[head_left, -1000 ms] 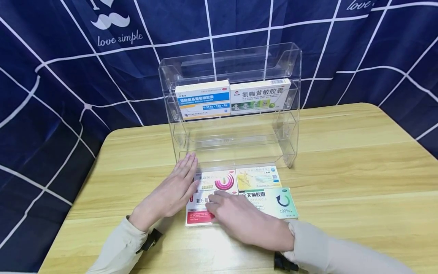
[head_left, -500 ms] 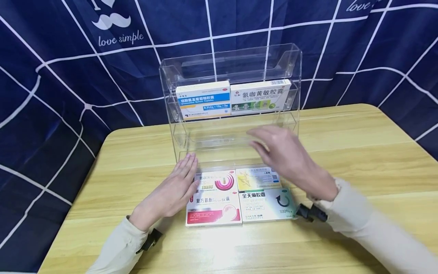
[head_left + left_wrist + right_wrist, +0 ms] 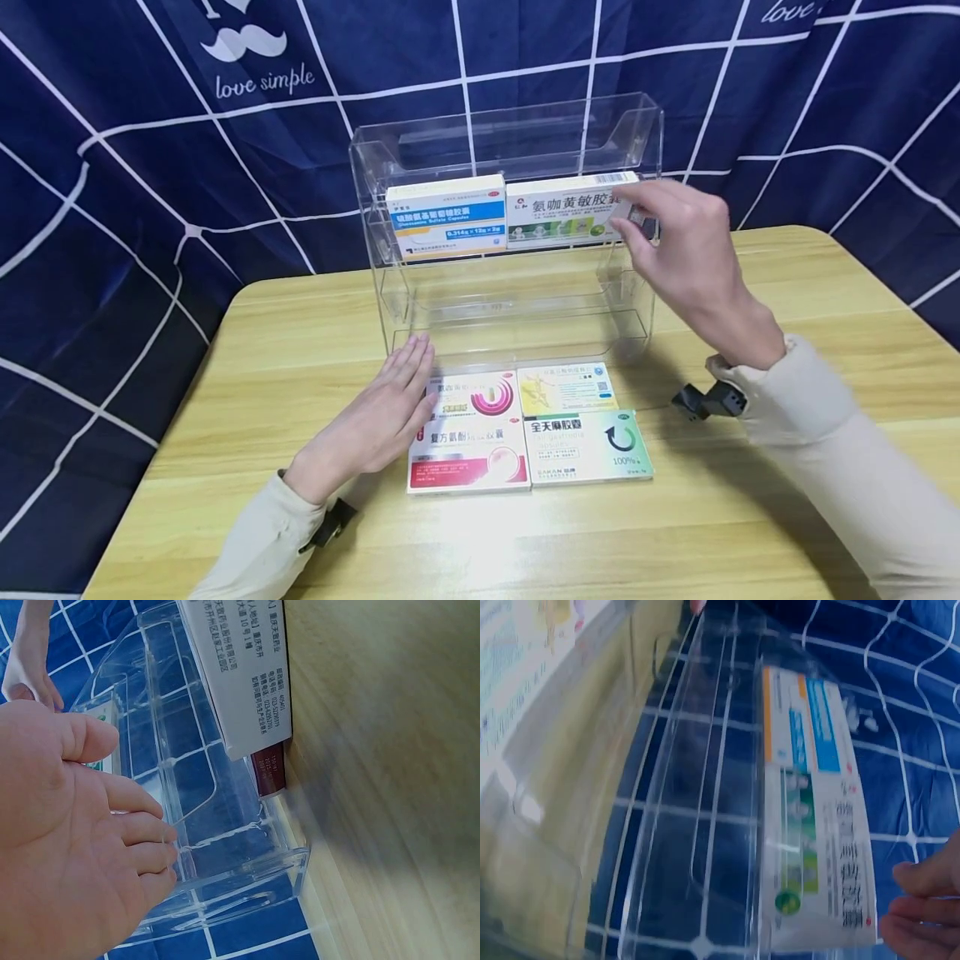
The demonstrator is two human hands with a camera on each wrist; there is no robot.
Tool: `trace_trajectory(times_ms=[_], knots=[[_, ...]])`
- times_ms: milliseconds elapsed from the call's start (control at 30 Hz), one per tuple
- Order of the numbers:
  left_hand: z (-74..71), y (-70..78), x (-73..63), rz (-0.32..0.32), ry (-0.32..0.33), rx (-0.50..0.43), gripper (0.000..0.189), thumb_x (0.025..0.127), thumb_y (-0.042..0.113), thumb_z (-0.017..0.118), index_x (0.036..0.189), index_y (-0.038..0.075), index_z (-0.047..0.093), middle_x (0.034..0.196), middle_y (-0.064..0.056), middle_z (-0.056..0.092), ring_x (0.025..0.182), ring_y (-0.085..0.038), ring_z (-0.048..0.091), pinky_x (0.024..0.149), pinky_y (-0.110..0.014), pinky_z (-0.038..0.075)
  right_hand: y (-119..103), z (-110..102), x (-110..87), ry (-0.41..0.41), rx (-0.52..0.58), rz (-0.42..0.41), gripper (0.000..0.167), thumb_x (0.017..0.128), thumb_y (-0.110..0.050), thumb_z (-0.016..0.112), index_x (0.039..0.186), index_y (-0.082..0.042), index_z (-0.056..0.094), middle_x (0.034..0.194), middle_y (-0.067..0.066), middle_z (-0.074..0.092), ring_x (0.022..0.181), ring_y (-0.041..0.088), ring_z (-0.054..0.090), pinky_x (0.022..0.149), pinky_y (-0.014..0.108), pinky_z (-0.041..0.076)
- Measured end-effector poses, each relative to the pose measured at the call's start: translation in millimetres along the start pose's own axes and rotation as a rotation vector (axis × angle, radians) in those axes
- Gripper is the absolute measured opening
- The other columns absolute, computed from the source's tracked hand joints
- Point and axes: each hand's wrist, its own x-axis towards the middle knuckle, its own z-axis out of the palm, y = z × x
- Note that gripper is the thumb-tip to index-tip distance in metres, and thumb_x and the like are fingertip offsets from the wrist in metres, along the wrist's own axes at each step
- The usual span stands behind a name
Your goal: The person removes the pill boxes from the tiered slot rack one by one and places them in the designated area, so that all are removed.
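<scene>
A clear plastic rack (image 3: 633, 317) holds two medicine boxes side by side on an upper tier: a blue-and-white one (image 3: 450, 218) and a white one with a green picture strip (image 3: 562, 212). My right hand (image 3: 693, 242) is at the right end of the green-strip box, thumb and fingers apart; the right wrist view shows its fingertips (image 3: 904, 911) beside that box's edge. My left hand (image 3: 378, 408), fingers straight, lies along the left side of a white box with pink rings (image 3: 491, 398) and a red-and-white box (image 3: 468, 475). Whether it touches them is unclear.
Right of the red-and-white box lies a green-and-white box (image 3: 588, 450), with a yellow-and-white box (image 3: 566, 389) behind it. All four sit on the wooden table (image 3: 787, 317) before the rack. A blue checked curtain (image 3: 750, 100) hangs behind.
My right hand has lifted off the boxes on the table and moved up and right to the box on the rack's upper tier. The left hand has stayed put.
</scene>
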Motion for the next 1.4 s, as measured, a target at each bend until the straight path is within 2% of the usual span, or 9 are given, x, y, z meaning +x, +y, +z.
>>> trace_trajectory(times_ms=[133,200,567,667,900,1100,1167,1400], knots=[[-0.2,0.2,0.6,-0.003,-0.006,-0.001,0.06,0.106,0.03,0.028,0.15,-0.008,0.014,0.159,-0.021,0.003,0.147,-0.032,0.003,0.119,-0.044,0.008,11,-1,7.1,0.062,-0.023,-0.002,0.025,0.08,0.007,0.073,0.105,0.008,0.07,0.097,0.023,0.07,0.08,0.035,0.065,0.072,0.045,0.052],[-0.6,0.4,0.8,-0.003,-0.006,0.0,0.06,0.106,0.03,0.028,0.15,-0.008,0.015,0.159,-0.021,0.004,0.147,-0.032,0.004,0.119,-0.044,0.008,15,-1,9.8,0.061,-0.034,0.002,0.026,0.08,0.006,0.073,0.106,0.009,0.069,0.099,0.024,0.07,0.081,0.037,0.065,0.073,0.046,0.052],[-0.8,-0.3,1.9,-0.006,-0.002,0.006,0.06,0.105,0.029,0.032,0.149,-0.008,0.017,0.159,-0.022,0.008,0.147,-0.032,0.004,0.119,-0.044,0.009,24,3,17.2,-0.034,-0.056,0.057,0.027,0.083,0.005,0.071,0.11,0.009,0.067,0.105,0.026,0.068,0.095,0.041,0.066,0.084,0.05,0.053],[-0.9,-0.3,1.7,-0.005,-0.003,0.007,0.06,0.105,0.03,0.032,0.15,-0.008,0.017,0.159,-0.021,0.007,0.147,-0.031,0.004,0.119,-0.043,0.008,25,3,20.0,-0.049,-0.066,0.056,0.026,0.084,0.005,0.07,0.109,0.01,0.068,0.102,0.026,0.069,0.093,0.041,0.067,0.082,0.05,0.054],[-0.8,-1.1,1.5,0.001,-0.002,0.012,0.06,0.105,0.03,0.031,0.149,-0.008,0.018,0.159,-0.022,0.008,0.147,-0.031,0.004,0.119,-0.043,0.008,23,4,26.0,-0.112,-0.106,0.052,0.025,0.087,0.005,0.066,0.112,0.01,0.066,0.096,0.026,0.069,0.075,0.035,0.066,0.069,0.047,0.055],[-1.4,-0.4,1.4,-0.004,-0.009,0.01,0.059,0.106,0.031,0.028,0.15,-0.007,0.015,0.159,-0.021,0.007,0.147,-0.031,0.003,0.119,-0.043,0.008,23,4,28.3,-0.149,-0.108,0.064,0.014,0.087,0.007,0.064,0.1,0.007,0.07,0.087,0.023,0.07,0.076,0.037,0.066,0.07,0.05,0.054],[-1.3,-0.4,1.1,-0.006,-0.01,0.006,0.059,0.106,0.031,0.028,0.15,-0.006,0.014,0.159,-0.021,0.006,0.147,-0.031,0.003,0.119,-0.043,0.008,24,4,29.2,-0.152,-0.105,0.066,0.013,0.087,0.008,0.063,0.098,0.007,0.07,0.089,0.024,0.07,0.079,0.038,0.066,0.071,0.05,0.054],[-2.0,0.3,0.0,-0.01,-0.01,-0.005,0.058,0.106,0.03,0.027,0.15,-0.006,0.014,0.159,-0.021,0.004,0.147,-0.03,0.002,0.119,-0.044,0.008,25,7,28.7,-0.15,-0.106,0.047,0.017,0.087,0.008,0.063,0.103,0.009,0.069,0.096,0.024,0.068,0.088,0.039,0.065,0.077,0.049,0.054]])
